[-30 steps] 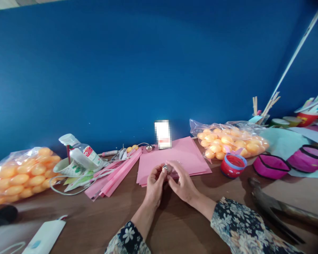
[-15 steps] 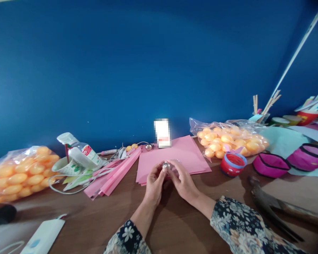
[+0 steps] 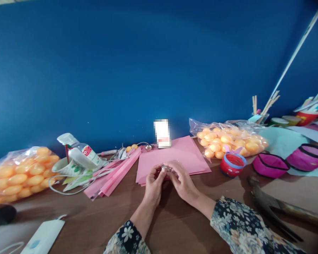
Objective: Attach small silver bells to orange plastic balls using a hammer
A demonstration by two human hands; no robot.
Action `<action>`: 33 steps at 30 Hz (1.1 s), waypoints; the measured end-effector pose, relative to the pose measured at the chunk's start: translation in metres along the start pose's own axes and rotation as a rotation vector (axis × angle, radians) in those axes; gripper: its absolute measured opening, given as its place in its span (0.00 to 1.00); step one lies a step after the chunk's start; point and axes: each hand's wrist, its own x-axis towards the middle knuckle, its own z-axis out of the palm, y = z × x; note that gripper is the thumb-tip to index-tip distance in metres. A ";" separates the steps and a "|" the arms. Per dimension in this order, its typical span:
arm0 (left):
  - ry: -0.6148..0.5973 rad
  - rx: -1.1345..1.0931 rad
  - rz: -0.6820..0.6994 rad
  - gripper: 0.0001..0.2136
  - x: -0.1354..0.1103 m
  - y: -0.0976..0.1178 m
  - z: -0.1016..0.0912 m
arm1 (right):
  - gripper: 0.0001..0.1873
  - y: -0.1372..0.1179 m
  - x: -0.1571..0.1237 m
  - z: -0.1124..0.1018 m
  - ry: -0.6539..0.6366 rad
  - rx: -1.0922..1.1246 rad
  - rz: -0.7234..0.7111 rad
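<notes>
Both hands meet over the near edge of a stack of pink paper sheets (image 3: 180,155) on the brown table (image 3: 95,218). My left hand (image 3: 153,185) and my right hand (image 3: 182,180) pinch a small shiny silver bell (image 3: 164,168) between their fingertips. Both hands have curled fingers closed on it. A second silver bell (image 3: 148,147) lies at the far edge of the pink sheets, beside a small white card (image 3: 162,133) standing against the blue wall.
Bags of orange balls lie at the left (image 3: 18,174) and right (image 3: 228,139). Pink paper strips (image 3: 113,174), a plastic bottle (image 3: 79,150), a red cup (image 3: 233,164), magenta paper bowls (image 3: 271,165) and a hammer (image 3: 270,206) surround the hands.
The hands stay in place; the fingers have shifted slightly around the silver bell, which now sits lower between the fingertips.
</notes>
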 end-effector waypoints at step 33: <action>0.034 0.016 0.001 0.19 0.002 -0.001 -0.001 | 0.13 -0.001 -0.001 0.002 0.016 -0.056 -0.005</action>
